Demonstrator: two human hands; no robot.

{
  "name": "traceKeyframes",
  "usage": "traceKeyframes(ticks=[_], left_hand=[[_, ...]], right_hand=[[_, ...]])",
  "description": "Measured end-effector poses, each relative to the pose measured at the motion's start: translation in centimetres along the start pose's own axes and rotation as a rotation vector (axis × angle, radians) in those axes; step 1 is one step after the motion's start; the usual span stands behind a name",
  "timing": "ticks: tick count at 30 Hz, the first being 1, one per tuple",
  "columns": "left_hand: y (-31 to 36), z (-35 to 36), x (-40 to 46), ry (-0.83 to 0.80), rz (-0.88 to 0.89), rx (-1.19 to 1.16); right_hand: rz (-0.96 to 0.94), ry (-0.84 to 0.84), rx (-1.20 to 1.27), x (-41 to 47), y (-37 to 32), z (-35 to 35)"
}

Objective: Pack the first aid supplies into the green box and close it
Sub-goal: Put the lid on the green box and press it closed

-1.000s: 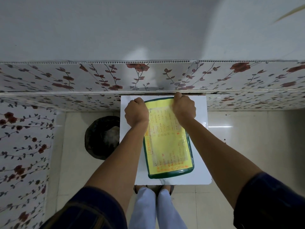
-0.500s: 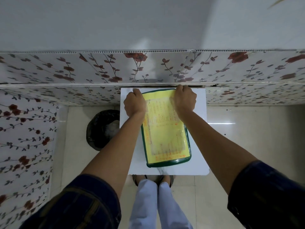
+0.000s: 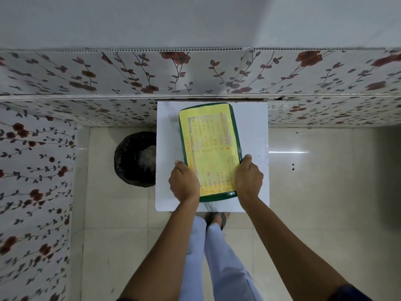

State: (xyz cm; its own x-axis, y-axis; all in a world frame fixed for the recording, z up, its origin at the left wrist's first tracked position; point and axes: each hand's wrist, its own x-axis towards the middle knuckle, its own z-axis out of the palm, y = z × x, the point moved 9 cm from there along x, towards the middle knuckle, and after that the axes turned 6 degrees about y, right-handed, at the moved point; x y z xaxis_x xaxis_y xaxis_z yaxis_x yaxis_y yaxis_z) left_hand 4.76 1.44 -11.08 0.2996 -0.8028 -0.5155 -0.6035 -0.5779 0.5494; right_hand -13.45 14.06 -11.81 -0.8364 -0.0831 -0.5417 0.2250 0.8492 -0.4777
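Note:
The green box [image 3: 209,148] lies flat and closed on a small white table [image 3: 253,131], its lid covered by a yellow printed label. My left hand [image 3: 184,183] grips the box's near left side, fingers curled over the edge. My right hand [image 3: 248,179] holds the near right side the same way. No loose first aid supplies are visible; the inside of the box is hidden.
A black bin [image 3: 136,158] stands on the tiled floor just left of the table. Floral-patterned panels [image 3: 195,72] run along the back and the left side. My legs and sandalled feet [image 3: 217,220] are right below the table's near edge.
Both hands have slid from the far end of the box down to its near end. The box stays closed in the same spot on the table.

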Motion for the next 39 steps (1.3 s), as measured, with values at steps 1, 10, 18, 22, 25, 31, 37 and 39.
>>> traceKeyframes(ticks=[1, 10, 18, 22, 25, 31, 37, 39], left_hand=[[-0.1, 0.0, 0.0, 0.008, 0.005, 0.001], [0.0, -0.1, 0.3, 0.013, 0.014, 0.035], [0.1, 0.3, 0.4, 0.005, 0.047, 0.049], [0.3, 0.0, 0.3, 0.007, 0.059, 0.041], [0.0, 0.2, 0.5, -0.018, 0.053, 0.029], [0.9, 0.4, 1.2, -0.104, 0.03, -0.026], [10.7, 2.8, 5.4, -0.102, 0.253, 0.048], [12.9, 3.8, 6.7, -0.085, 0.324, 0.113]], right_hand=[[0.004, 0.004, -0.01, 0.0, 0.1, 0.0], [-0.02, 0.01, -0.116, -0.4, -0.6, -0.4], [-0.133, 0.033, -0.175, -0.9, -1.8, -0.8], [-0.14, -0.01, -0.188, -1.0, -1.9, -0.7], [-0.153, -0.01, -0.169, -1.2, -2.1, -0.5], [-0.117, -0.08, -0.133, -0.1, -2.7, -0.5], [-0.239, -0.047, -0.001, 3.8, -12.2, 0.5], [-0.201, -0.053, -0.023, 5.5, -13.7, 1.9]])
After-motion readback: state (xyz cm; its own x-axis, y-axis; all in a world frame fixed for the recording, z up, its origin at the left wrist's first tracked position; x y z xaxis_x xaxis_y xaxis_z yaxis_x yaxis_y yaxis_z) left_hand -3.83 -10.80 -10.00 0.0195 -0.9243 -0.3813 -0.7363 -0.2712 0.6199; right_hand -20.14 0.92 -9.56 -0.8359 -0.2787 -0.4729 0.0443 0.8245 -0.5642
